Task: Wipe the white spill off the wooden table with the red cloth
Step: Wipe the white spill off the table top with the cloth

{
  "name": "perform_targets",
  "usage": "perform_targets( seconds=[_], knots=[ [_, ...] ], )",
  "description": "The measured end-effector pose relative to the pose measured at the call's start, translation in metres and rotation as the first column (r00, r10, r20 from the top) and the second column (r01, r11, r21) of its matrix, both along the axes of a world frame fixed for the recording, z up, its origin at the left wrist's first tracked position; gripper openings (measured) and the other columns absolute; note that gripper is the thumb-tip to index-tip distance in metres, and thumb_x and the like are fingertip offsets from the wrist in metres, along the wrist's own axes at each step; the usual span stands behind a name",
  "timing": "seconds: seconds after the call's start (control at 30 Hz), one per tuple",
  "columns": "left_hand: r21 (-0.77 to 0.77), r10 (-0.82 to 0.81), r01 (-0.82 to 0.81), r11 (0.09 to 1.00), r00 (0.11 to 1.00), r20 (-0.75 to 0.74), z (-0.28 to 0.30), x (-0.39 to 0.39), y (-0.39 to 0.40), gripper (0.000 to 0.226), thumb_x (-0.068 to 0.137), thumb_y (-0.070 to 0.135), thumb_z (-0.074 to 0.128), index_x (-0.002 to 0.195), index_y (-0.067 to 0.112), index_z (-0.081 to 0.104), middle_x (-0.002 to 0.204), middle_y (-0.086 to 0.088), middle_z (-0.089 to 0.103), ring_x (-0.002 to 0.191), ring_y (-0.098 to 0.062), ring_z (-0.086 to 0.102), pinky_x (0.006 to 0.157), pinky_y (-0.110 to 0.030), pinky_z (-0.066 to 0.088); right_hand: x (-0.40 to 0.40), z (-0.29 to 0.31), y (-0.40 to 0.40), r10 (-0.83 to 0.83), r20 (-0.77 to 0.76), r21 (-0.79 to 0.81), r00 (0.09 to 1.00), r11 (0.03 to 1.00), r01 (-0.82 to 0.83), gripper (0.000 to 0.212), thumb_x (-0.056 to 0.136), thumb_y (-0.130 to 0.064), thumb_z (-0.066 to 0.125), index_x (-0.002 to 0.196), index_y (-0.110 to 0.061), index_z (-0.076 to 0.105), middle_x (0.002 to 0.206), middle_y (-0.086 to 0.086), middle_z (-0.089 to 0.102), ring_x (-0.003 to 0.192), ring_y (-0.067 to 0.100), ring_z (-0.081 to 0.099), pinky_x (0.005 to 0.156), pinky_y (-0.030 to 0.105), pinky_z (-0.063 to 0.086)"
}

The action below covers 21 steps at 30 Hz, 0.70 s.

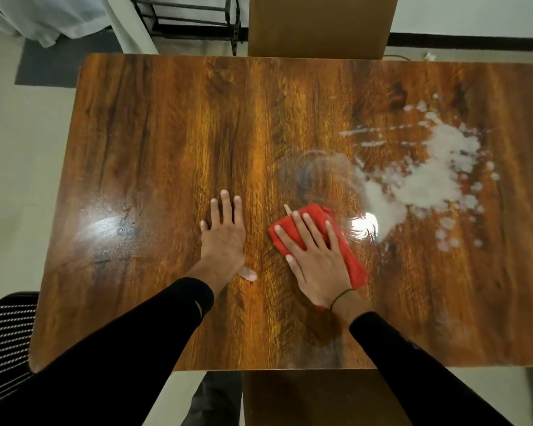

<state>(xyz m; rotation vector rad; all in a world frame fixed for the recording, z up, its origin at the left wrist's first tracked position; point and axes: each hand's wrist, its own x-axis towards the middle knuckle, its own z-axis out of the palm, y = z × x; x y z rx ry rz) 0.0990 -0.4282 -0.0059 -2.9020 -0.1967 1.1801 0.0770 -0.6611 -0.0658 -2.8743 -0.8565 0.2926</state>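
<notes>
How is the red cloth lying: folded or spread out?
Folded: the red cloth sits as a compact thick pad, layered edges showing, under the flat right hand.

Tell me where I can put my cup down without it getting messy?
The far left of the wooden table, beyond the left hand, is bare and dry. So is the near edge between the sleeves. The right side is crowded with the white spill, and the right hand presses the red cloth beside it.

A single head-worn wide-angle view looks steeply down from close above the near edge of the bench (166, 133), facing its far edge.
</notes>
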Motion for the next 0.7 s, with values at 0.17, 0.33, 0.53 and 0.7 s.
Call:
perform_targets(
  seconds=[0.17, 0.33, 0.53, 0.7],
  knots=[
    [-0.003, 0.009, -0.009, 1.000, 1.000, -0.012, 0.004, 0.000, -0.001, 0.185, 0.052, 0.071, 0.096, 0.160, 0.006, -0.039, 0.167, -0.022, -0.046, 0.163, -0.044, -0.025, 0.135, -0.059, 0.013, 0.067, 0.010, 0.060, -0.027, 0.021, 0.031, 0.999, 0.999, 0.026, 0.063, 0.120, -0.048, 0.022, 0.181, -0.038, 0.011, 0.190, 0.009, 0.003, 0.176, 0.031, 0.002, 0.138, 0.067, 0.008],
    [-0.021, 0.005, -0.006, 1.000, 1.000, -0.010, 0.008, -0.002, 0.002, 0.184, 0.052, 0.073, 0.095, 0.161, 0.008, -0.039, 0.167, -0.019, -0.046, 0.163, -0.042, -0.026, 0.133, -0.058, 0.013, 0.136, 0.011, 0.074, -0.181, 0.021, 0.051, 0.983, 0.982, 0.179, 0.063, 0.119, -0.047, 0.023, 0.181, -0.038, 0.013, 0.189, 0.010, 0.006, 0.176, 0.032, 0.005, 0.138, 0.067, 0.005],
    [-0.010, 0.003, -0.003, 1.000, 1.000, -0.019, 0.012, -0.001, 0.000, 0.185, 0.052, 0.071, 0.096, 0.160, 0.008, -0.039, 0.167, -0.020, -0.045, 0.163, -0.043, -0.024, 0.132, -0.059, 0.015, 0.144, 0.012, 0.043, -0.511, -0.009, 0.051, 0.860, 0.858, 0.510, 0.063, 0.120, -0.046, 0.023, 0.181, -0.036, 0.012, 0.189, 0.012, 0.006, 0.175, 0.036, 0.006, 0.138, 0.066, 0.003],
    [-0.014, 0.014, -0.014, 1.000, 1.000, -0.017, 0.015, -0.001, -0.001, 0.185, 0.052, 0.070, 0.097, 0.160, 0.008, -0.039, 0.167, -0.021, -0.045, 0.163, -0.043, -0.024, 0.132, -0.060, 0.015, 0.075, 0.013, 0.047, -0.618, -0.017, 0.059, 0.786, 0.784, 0.618, 0.064, 0.121, -0.045, 0.020, 0.182, -0.033, 0.006, 0.189, 0.012, 0.002, 0.176, 0.034, 0.000, 0.139, 0.064, 0.002]
  ],
)
